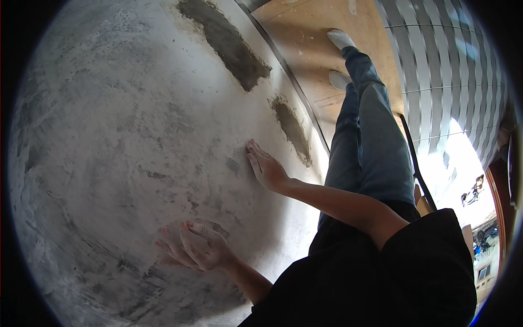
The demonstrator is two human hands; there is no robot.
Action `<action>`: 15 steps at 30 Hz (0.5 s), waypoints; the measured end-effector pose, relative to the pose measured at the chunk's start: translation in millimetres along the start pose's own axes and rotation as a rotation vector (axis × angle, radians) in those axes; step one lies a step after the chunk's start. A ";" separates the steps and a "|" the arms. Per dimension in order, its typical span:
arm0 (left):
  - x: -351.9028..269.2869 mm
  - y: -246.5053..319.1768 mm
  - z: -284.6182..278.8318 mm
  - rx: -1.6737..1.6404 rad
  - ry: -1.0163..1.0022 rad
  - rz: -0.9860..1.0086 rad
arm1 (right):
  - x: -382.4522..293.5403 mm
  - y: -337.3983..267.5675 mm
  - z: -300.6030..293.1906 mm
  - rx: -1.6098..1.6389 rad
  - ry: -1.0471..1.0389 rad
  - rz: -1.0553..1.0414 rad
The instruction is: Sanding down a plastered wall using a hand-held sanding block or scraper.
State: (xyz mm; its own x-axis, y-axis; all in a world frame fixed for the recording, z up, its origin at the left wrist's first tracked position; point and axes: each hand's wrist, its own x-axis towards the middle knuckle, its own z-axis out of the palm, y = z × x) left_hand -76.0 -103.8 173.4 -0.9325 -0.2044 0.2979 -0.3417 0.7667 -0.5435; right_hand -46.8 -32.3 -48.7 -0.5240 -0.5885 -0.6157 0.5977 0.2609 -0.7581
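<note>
A plastered wall (122, 147), mottled grey and white with darker smears, fills the left and middle of the view. My right hand (267, 169) lies almost flat along it, its fingertips seeming to touch the plaster and nothing held. Lower down, my left hand (208, 247) is at the wall with bent, spread fingers and pale dust on the skin; it holds nothing, and whether the whole palm touches is unclear. Above my right hand, a small dark bare patch (292, 128) with ragged edges shows in the plaster. A longer dark patch (229, 43) lies beyond it.
My feet (341, 39) stand on a stained wooden board (302, 41) beside the wall's edge. Corrugated metal sheeting (445, 69) runs along the board's other side. A thin black bar (416, 163) stands by my legs. Bright glare (453, 175) and cluttered objects lie at far right.
</note>
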 end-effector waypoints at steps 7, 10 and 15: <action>-2.4 -1.2 -1.6 -0.003 -0.035 0.011 | 24.3 -43.7 -2.9 0.208 0.035 -0.014; -2.8 -1.3 -1.6 -0.008 -0.041 0.012 | -15.5 -49.3 28.1 -0.095 0.123 -0.232; -1.4 0.9 -7.5 0.016 -0.064 0.017 | -4.6 -47.5 30.2 -0.077 0.087 -0.206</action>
State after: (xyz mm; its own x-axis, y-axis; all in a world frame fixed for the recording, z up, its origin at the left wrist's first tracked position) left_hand -74.1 -98.2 178.4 -0.9437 -0.2298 0.2380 -0.3267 0.7610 -0.5605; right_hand -54.4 -65.0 -3.4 -0.6822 -0.5685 -0.4599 0.4262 0.2020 -0.8818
